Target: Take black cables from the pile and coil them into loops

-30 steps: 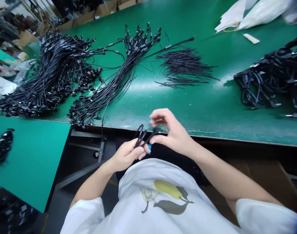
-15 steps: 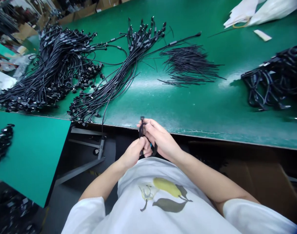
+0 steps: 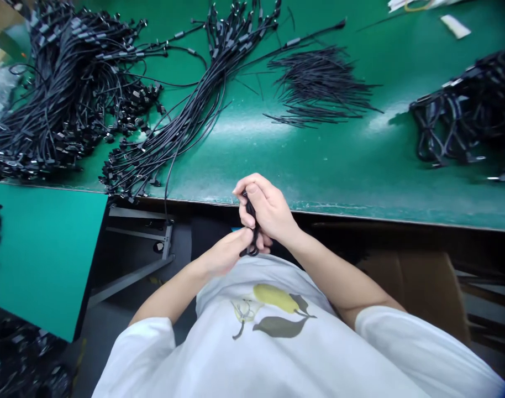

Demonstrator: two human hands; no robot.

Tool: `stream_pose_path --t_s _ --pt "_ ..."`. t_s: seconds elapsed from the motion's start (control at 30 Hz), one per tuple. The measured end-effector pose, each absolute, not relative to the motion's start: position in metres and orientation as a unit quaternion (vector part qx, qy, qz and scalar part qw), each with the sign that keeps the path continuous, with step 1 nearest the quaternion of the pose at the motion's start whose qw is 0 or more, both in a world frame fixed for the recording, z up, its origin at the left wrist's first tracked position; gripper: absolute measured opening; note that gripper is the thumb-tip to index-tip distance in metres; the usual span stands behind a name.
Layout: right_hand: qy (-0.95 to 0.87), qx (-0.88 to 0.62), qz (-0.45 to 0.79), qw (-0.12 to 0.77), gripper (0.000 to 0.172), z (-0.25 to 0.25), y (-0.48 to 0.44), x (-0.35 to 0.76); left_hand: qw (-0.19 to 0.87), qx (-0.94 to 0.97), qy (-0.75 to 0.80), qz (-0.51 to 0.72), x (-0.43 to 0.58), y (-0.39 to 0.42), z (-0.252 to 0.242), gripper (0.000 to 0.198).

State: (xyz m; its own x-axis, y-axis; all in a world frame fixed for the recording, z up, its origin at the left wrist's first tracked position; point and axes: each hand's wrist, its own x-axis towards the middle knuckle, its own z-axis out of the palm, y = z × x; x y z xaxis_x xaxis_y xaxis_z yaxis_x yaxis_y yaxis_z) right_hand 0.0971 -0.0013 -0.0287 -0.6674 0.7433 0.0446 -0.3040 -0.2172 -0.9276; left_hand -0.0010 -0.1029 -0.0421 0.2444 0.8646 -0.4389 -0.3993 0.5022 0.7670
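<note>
A folded black cable [image 3: 252,221] is held between my two hands, just in front of my body at the table's edge. My right hand [image 3: 266,207] curls around its upper part, fingers closed. Lower down, my left hand [image 3: 231,249] pinches the same cable near its bottom loop. The fingers hide much of the cable, including its ends. Ahead on the green table [image 3: 310,166] lies a pile of short, thin black ties [image 3: 322,83]. Left of that pile is a loose bunch of black cables [image 3: 198,105] with small connectors.
A large heap of black cables [image 3: 66,83] covers the table's far left. Bundled, coiled cables [image 3: 463,119] lie on the right. A lower green board [image 3: 41,249] juts out at left, and a cardboard box [image 3: 414,282] stands beneath the table. One cable hangs over the edge.
My right hand has closed further around the cable, and its upper end is now covered by the fingers. The left hand has shifted to the cable's lower end. The view has tilted down.
</note>
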Motion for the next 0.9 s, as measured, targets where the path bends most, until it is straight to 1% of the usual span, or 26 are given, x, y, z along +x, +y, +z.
stream_pose_path --t_s 0.07,0.17,0.27,0.33,0.4,0.47,0.53,0.57,0.6,0.63,0.7,0.73,0.8,0.9 --pt "-0.508 -0.184 0.762 0.358 0.036 -0.026 0.006 0.099 0.792 0.172 0.391 0.436 0.005 -0.100 -0.035 0.054" --pt "-0.462 -0.177 0.788 0.367 0.037 -0.023 0.012 0.098 0.812 0.087 0.341 0.465 0.011 -0.096 -0.027 0.042" --pt "-0.439 -0.176 0.806 0.355 0.035 -0.021 0.014 0.095 0.814 0.079 0.329 0.472 0.014 -0.093 -0.023 0.035" --pt "-0.458 -0.177 0.800 0.345 0.030 -0.019 0.018 0.097 0.807 0.097 0.343 0.471 0.014 -0.091 -0.023 0.037" --pt "-0.520 -0.188 0.757 0.348 0.026 -0.016 0.027 0.104 0.787 0.114 0.370 0.481 0.013 -0.089 -0.025 0.041" --pt "-0.630 -0.213 0.641 0.383 0.023 -0.010 0.040 0.118 0.760 0.124 0.401 0.496 0.010 -0.086 -0.027 0.043" --pt "-0.755 -0.224 0.452 0.419 0.022 -0.002 0.051 0.134 0.738 0.134 0.429 0.504 0.006 -0.082 -0.028 0.044" --pt "-0.812 -0.204 0.347 0.422 0.023 0.001 0.054 0.142 0.728 0.144 0.442 0.503 0.004 -0.079 -0.028 0.045" --pt "-0.866 -0.165 0.245 0.404 0.025 0.004 0.056 0.149 0.718 0.164 0.454 0.502 0.003 -0.077 -0.028 0.046" --pt "-0.910 -0.115 0.152 0.368 0.029 0.006 0.056 0.154 0.705 0.194 0.466 0.499 0.002 -0.075 -0.028 0.046" --pt "-0.962 -0.026 0.010 0.272 0.034 0.005 0.053 0.160 0.675 0.264 0.495 0.479 0.000 -0.072 -0.028 0.047" --pt "-0.972 -0.002 -0.036 0.231 0.032 0.003 0.050 0.161 0.662 0.300 0.511 0.459 0.000 -0.072 -0.028 0.047" --pt "-0.983 0.013 -0.079 0.168 0.023 -0.002 0.046 0.161 0.645 0.359 0.540 0.404 -0.001 -0.073 -0.028 0.046" --pt "-0.987 0.022 -0.097 0.124 0.014 -0.008 0.045 0.162 0.628 0.415 0.562 0.342 -0.004 -0.075 -0.028 0.042"
